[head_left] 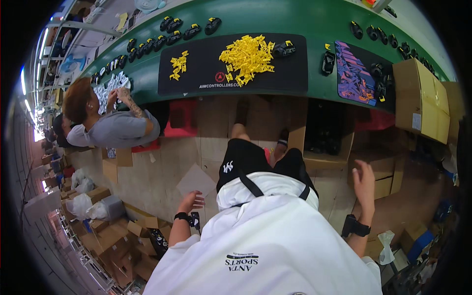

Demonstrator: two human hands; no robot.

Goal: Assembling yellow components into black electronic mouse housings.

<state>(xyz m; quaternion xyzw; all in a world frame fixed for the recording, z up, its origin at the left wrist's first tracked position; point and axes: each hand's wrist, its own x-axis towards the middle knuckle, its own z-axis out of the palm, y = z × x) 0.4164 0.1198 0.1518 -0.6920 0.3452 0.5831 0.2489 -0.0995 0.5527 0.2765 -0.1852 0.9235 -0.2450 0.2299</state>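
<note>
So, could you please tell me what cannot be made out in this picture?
Head view: lower pieces of the yellow pile, hidden by those on top.
Head view: whether the nearer co-worker holds anything; too small.
Head view: most of the farther seated person, hidden behind that co-worker.
Head view: the pale round object, cut off by the upper edge.

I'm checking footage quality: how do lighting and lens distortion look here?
Head view: the green table bows into an arc, and the picture's corners go black; strip lights at far left glow nearly white; the heap of yellow pieces looks bright; the left hand and right hand are lit well enough to make out.
</note>
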